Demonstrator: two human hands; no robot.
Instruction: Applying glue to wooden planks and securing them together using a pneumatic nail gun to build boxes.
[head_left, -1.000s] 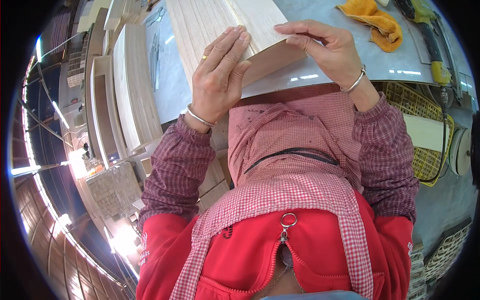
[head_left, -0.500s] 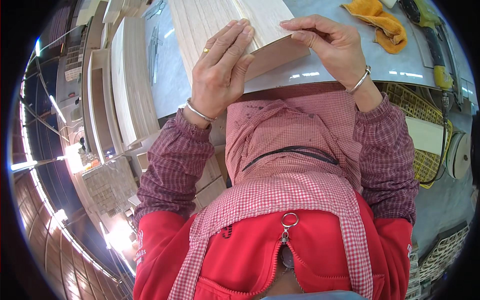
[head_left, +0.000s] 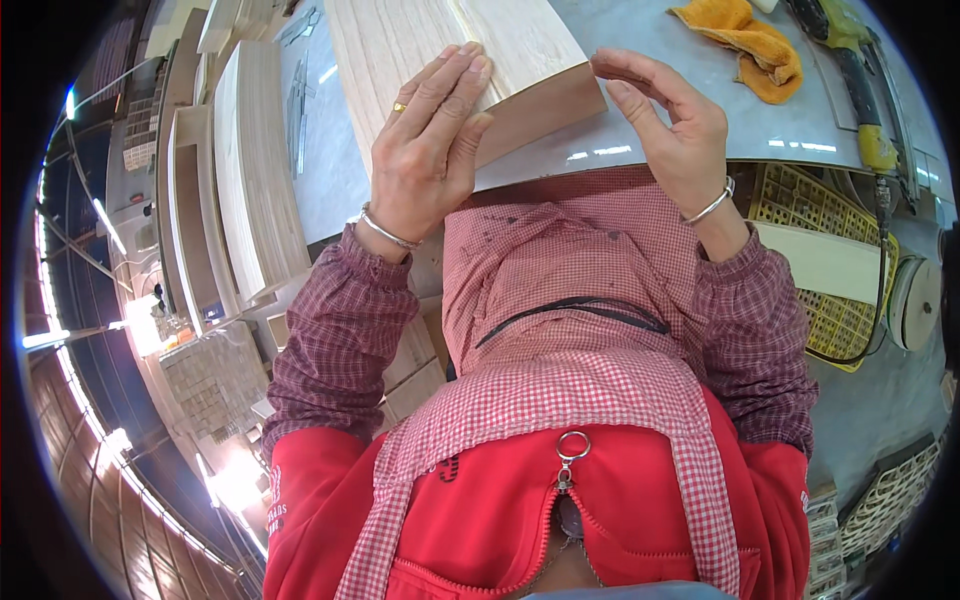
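A pale wooden box [head_left: 540, 120] with a light grained top lies on the grey worktable [head_left: 620, 148], close to the front edge. Across its top, my left hand [head_left: 425, 145] rests with the fingers stretched out flat and the thumb over the near edge. Just beyond the box's right corner is my right hand [head_left: 680, 125]. Its fingers and thumb are apart, with nothing between them, and a small gap shows between the fingertips and the wood.
An orange cloth [head_left: 750, 50] lies at the far right of the table, beside a green and black power tool [head_left: 860, 95]. Stacked wooden panels [head_left: 260, 165] stand on the left. Yellow plastic crates [head_left: 835, 310] sit below the table at right.
My right hand has come away from the box's corner, and its thumb and fingers have spread apart. The left hand stays flat on the top. The whole view has shifted slightly.
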